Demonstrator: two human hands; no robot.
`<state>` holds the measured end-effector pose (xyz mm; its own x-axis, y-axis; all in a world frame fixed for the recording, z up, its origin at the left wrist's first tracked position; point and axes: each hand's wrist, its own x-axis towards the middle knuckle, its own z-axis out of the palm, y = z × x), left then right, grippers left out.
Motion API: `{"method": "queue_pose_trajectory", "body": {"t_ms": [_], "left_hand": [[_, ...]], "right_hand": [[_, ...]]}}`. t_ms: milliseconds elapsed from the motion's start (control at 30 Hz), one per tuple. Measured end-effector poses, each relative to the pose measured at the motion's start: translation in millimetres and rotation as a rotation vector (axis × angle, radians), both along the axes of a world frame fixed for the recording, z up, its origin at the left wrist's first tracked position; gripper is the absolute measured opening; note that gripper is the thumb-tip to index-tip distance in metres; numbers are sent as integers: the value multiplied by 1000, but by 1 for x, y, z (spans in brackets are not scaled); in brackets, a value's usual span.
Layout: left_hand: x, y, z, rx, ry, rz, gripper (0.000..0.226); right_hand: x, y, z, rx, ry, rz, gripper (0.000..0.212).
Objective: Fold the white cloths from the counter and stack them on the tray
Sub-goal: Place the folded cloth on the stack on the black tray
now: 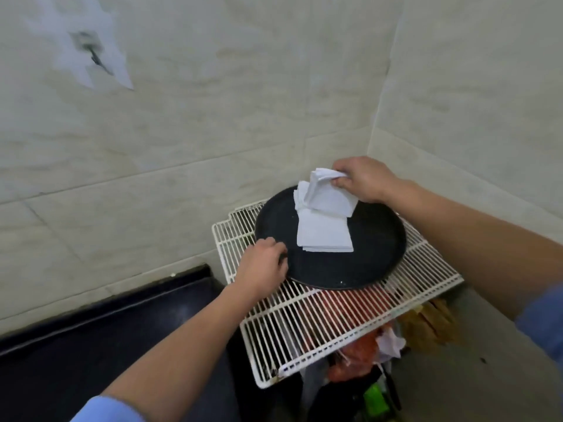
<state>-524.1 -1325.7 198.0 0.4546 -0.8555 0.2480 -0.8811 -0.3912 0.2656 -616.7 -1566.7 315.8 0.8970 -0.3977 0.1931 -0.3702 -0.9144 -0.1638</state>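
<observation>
A round black tray (377,239) rests on a white wire rack. On it lies a stack of folded white cloths (324,236), square and flat. Just above the stack's far end hangs another folded white cloth (329,194), pinched at its top corner by my right hand (362,178). My left hand (263,264) grips the tray's near-left rim with curled fingers.
The white wire rack (320,318) sits over a bin of red and mixed rubbish in the tiled corner. A black counter (91,339) runs along the wall at lower left. Pale tiled walls (213,117) close in behind and to the right.
</observation>
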Motion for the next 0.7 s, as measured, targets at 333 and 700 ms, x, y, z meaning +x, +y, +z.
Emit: {"method": "queue_pose_trajectory", "body": {"t_ms": [333,700], "left_hand": [[-5,-42,-20,59,16,179,23],[-8,-44,-29,10,21,232,22]], "right_hand": [[87,-85,-41,83,123,150,23],[114,-85,-113,75,96,122,51]]}}
